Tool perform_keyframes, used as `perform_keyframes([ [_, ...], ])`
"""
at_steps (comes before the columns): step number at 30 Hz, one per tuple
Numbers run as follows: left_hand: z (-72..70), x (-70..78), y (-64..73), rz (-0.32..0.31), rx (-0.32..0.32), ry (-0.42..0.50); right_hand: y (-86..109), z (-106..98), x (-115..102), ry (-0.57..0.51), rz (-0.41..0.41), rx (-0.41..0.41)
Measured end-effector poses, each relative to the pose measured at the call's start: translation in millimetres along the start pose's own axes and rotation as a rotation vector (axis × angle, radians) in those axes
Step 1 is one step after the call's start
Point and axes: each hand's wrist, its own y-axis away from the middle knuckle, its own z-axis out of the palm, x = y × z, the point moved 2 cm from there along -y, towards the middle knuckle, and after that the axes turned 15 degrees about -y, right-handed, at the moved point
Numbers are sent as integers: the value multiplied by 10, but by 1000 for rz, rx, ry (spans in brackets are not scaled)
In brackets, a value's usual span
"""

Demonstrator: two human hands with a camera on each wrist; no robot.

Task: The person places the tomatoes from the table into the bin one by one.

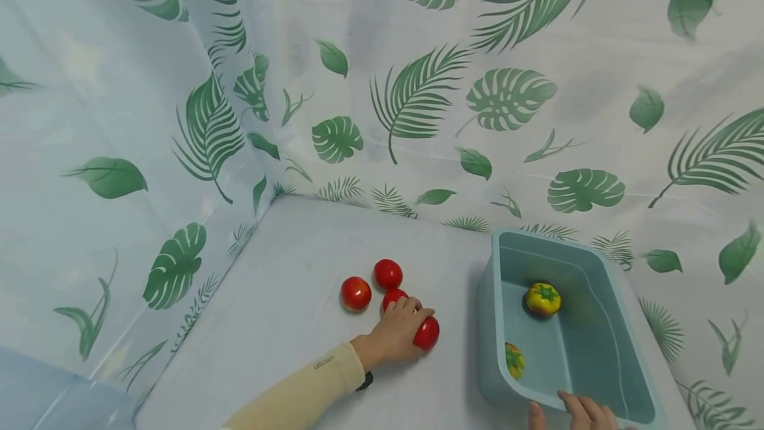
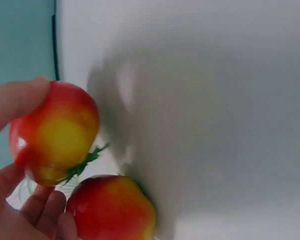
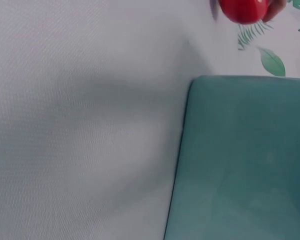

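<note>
Right hand (image 1: 585, 413) at near edge of teal bin (image 1: 489, 350), partly out of view; whether fingers grip rim, cannot tell. Left hand (image 1: 396, 338) left of bin, thumb and fingers grasping red fruit (image 1: 427, 334) at pale, fine-textured tabletop (image 1: 286, 271), soft shadows across it. Three other red fruits (image 1: 355, 294) close by. Yellow-green fruits (image 1: 543, 300) inside bin. Beyond: white sheeting (image 1: 430, 32), green leaf print, meeting in corner.

three fruits (image 1: 356, 294) lie on the table (image 1: 298, 257) left of the bin (image 1: 493, 344), a fourth (image 1: 427, 333) before them in the left hand (image 1: 396, 334); two more (image 1: 543, 300) in the bin, right hand (image 1: 583, 411) at its near side
</note>
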Motion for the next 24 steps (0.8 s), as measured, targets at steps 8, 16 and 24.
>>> perform_keyframes([
  [8,-213,-42,-56,-58,81,183,-2,-61,-7,101,48,-155],
  [16,-435,-117,-158,-155,148,364,3,-55,32,64,19,-110],
  [24,-745,-134,-227,-182,279,480,-57,-86,-63,62,-9,-150],
])
